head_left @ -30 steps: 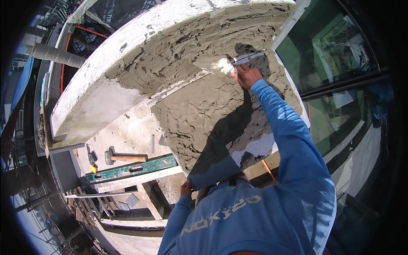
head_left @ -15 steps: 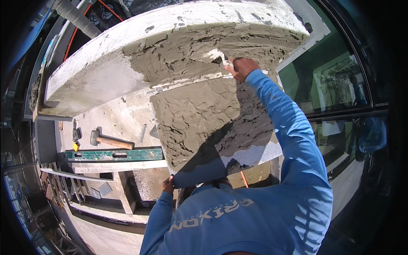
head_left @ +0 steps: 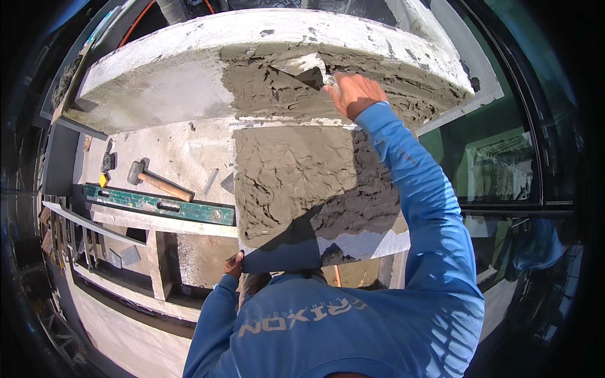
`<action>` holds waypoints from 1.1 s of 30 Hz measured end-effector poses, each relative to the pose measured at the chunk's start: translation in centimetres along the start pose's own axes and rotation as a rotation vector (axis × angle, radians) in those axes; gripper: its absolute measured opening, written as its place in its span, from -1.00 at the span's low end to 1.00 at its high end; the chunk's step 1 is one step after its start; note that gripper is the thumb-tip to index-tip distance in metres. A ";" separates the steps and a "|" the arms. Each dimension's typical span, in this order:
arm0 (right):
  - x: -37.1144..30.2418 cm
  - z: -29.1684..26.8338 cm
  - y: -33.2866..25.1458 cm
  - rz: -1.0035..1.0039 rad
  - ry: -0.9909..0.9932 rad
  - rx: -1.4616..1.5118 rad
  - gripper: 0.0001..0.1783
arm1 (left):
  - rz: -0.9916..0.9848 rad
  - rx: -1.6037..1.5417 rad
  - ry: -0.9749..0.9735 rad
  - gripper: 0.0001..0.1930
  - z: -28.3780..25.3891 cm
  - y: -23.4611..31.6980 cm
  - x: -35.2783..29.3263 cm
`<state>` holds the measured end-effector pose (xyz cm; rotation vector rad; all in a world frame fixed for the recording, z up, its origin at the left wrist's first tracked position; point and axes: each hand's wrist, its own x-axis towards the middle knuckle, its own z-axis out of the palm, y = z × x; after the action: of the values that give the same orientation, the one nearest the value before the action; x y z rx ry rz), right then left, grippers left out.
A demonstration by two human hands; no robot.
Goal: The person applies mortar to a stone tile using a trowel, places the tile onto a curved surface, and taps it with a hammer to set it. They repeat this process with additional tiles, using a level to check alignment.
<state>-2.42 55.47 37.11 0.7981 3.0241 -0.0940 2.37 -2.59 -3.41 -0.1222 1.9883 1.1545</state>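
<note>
My right hand (head_left: pixel 356 94) is closed round the handle of a trowel (head_left: pixel 302 64). Its blade lies against the wet grey mortar (head_left: pixel 265 88) on the face of the low wall. In front of me is a large tile (head_left: pixel 283 253), its surface mostly covered with a thick, rough bed of mortar (head_left: pixel 296 170). Bare tile shows along its near edge, partly in my shadow. Gripping the near left corner of this tile is my left hand (head_left: pixel 233 264), its fingers folded over the edge. The tile's underside is hidden.
Left of the tile lie a green spirit level (head_left: pixel 161 205), a wooden-handled hammer (head_left: pixel 161 181) and a dark tool with a yellow end (head_left: pixel 107 162). The white-topped wall (head_left: pixel 271 28) spans the far side. Glass panels (head_left: pixel 498 164) stand on the right.
The trowel has moved up and slightly left across the wall's mortar with my right hand. My left hand keeps its hold on the tile corner. The whole view has shifted somewhat.
</note>
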 end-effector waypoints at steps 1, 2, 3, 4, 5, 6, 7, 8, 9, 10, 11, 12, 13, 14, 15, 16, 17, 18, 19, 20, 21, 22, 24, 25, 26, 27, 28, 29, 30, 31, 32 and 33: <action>0.2 -0.7 -0.6 -0.025 0.012 -0.022 -0.52 | -0.003 -0.006 -0.046 -0.38 -0.1 0.0 0.2; 0.4 -1.3 -1.4 -0.051 -0.005 -0.047 -0.53 | 0.052 0.016 -0.033 -0.38 -0.1 -0.1 0.1; 0.7 -2.1 -2.1 -0.076 -0.011 -0.072 -0.55 | 0.082 0.050 -0.013 -0.37 -0.2 -0.1 0.2; 1.1 -2.8 -2.8 -0.106 -0.011 -0.092 -0.56 | 0.097 0.092 0.005 -0.37 -0.2 -0.1 0.2; 1.4 -3.7 -3.4 -0.091 -0.067 -0.075 -0.55 | 0.037 0.115 0.002 -0.35 -0.2 -0.1 0.3; 1.4 -4.4 -4.1 -0.079 -0.079 -0.089 -0.55 | 0.063 0.114 -0.017 -0.35 -0.1 0.0 0.2; 1.4 -5.1 -4.9 -0.082 -0.072 -0.097 -0.56 | 0.072 0.113 -0.025 -0.35 -0.1 0.1 0.2; 1.5 -5.7 -5.7 -0.079 -0.077 -0.106 -0.56 | 0.059 0.119 -0.022 -0.35 -0.1 0.2 0.2; 1.7 -6.4 -6.5 -0.092 -0.123 -0.157 -0.56 | 0.090 0.108 -0.032 -0.35 0.0 0.3 0.2; 1.9 -7.2 -7.1 -0.097 -0.183 -0.212 -0.57 | 0.096 0.104 -0.032 -0.35 0.1 0.3 0.1; 2.3 -7.9 -7.8 -0.102 -0.241 -0.269 -0.57 | 0.089 0.096 -0.033 -0.35 0.1 0.4 0.1; 2.8 -8.5 -8.6 -0.138 -0.226 -0.340 -0.58 | 0.113 0.079 -0.033 -0.38 0.2 0.4 0.0; 3.5 -9.0 -9.3 -0.174 -0.213 -0.411 -0.59 | 0.120 0.061 -0.035 -0.40 0.2 0.4 -0.1; 4.2 -9.4 -10.1 -0.209 -0.198 -0.482 -0.59 | 0.117 0.038 -0.045 -0.42 0.2 0.4 -0.1; 4.7 -9.7 -10.8 -0.327 -0.074 -0.512 -0.52 | 0.131 0.033 -0.039 -0.40 0.2 0.3 -0.1; 5.5 -9.8 -11.8 -0.309 -0.091 -0.564 -0.53 | 0.153 0.027 -0.040 -0.39 0.2 0.3 -0.1; 6.3 -10.1 -12.8 -0.338 -0.078 -0.604 -0.53 | 0.172 0.024 -0.047 -0.38 0.2 0.2 0.0; 7.0 -10.3 -13.7 -0.339 -0.087 -0.652 -0.52 | 0.204 0.020 -0.047 -0.37 0.2 0.1 0.0; 7.6 -10.8 -14.5 -0.324 -0.111 -0.645 -0.52 | 0.168 0.104 -0.057 -0.38 0.2 0.0 0.1; 7.8 -11.1 -15.2 -0.398 -0.029 -0.729 -0.48 | 0.185 0.045 -0.074 -0.39 0.3 -0.1 0.1; 8.2 -11.6 -15.9 -0.362 -0.043 -0.725 -0.46 | 0.212 -0.007 -0.066 -0.39 0.3 -0.2 0.1; 8.6 -12.2 -16.5 -0.378 -0.051 -0.738 -0.45 | 0.223 -0.047 -0.071 -0.40 0.5 -0.3 0.1; 9.3 -13.4 -17.6 -0.463 -0.059 -0.780 -0.42 | 0.220 -0.061 -0.064 -0.42 0.8 -0.5 0.0; 9.5 -13.9 -18.0 -0.490 -0.073 -0.760 -0.41 | 0.252 -0.088 -0.051 -0.42 0.9 -0.5 -0.1; 9.8 -14.5 -18.4 -0.516 -0.087 -0.739 -0.40 | 0.293 -0.120 -0.039 -0.42 1.1 -0.6 -0.2; 10.1 -15.0 -18.7 -0.543 -0.101 -0.719 -0.38 | 0.292 -0.151 -0.061 -0.44 1.1 -0.6 -0.3; 10.4 -15.4 -18.8 -0.572 -0.093 -0.723 -0.38 | 0.257 -0.140 -0.048 -0.44 1.3 -0.5 -0.5; 10.7 -15.8 -18.9 -0.601 -0.084 -0.728 -0.37 | 0.237 -0.133 -0.019 -0.44 1.4 -0.4 -0.5; 11.1 -16.2 -18.9 -0.630 -0.074 -0.733 -0.37 | 0.215 -0.120 0.002 -0.45 1.4 -0.3 -0.7; 11.4 -16.7 -18.5 -0.631 -0.099 -0.683 -0.37 | 0.234 -0.184 -0.007 -0.44 1.6 -0.2 -0.7; 11.8 -17.2 -18.0 -0.627 -0.123 -0.632 -0.36 | 0.237 -0.169 0.006 -0.43 1.6 -0.1 -0.7; 12.2 -17.6 -17.3 -0.599 -0.131 -0.605 -0.35 | 0.240 -0.162 0.008 -0.43 1.6 0.1 -0.7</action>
<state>-21.46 47.54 55.25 -0.1525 2.7864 0.6903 3.74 -1.54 -3.30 0.0304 1.9533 1.4711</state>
